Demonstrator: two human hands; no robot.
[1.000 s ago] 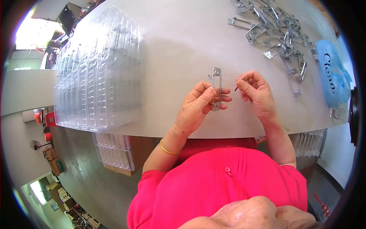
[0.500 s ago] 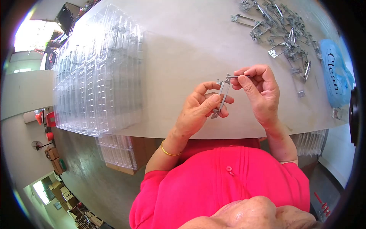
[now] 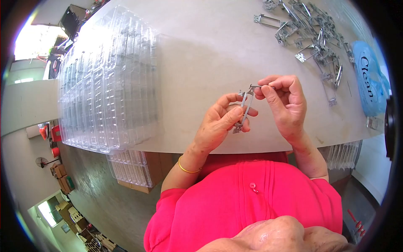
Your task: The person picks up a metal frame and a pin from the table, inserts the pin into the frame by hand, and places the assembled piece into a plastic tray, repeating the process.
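Note:
Between the thumb and fingers of my left hand (image 3: 212, 128) is a narrow metal bracket (image 3: 244, 110) with two long parallel bars and small plates at its ends. It stands tilted, its upper end toward my right hand (image 3: 287, 105). The thumb and index finger of that hand pinch a thin grey metal rod (image 3: 256, 86), which lies level against the bracket's upper end. Part of the rod is covered by my fingertips. Both hands are over the near part of the table (image 3: 197, 59).
A tall stack of clear plastic trays (image 3: 105, 88) stands on the left. Similar metal brackets (image 3: 315, 35) lie in a tangled heap at the far right, beside a blue bag marked "Clean" (image 3: 369, 80). More trays (image 3: 130, 168) sit below the table edge.
The bracket and my left hand have shifted slightly down in the view. My right hand keeps its pinch on the rod at the bracket's upper end.

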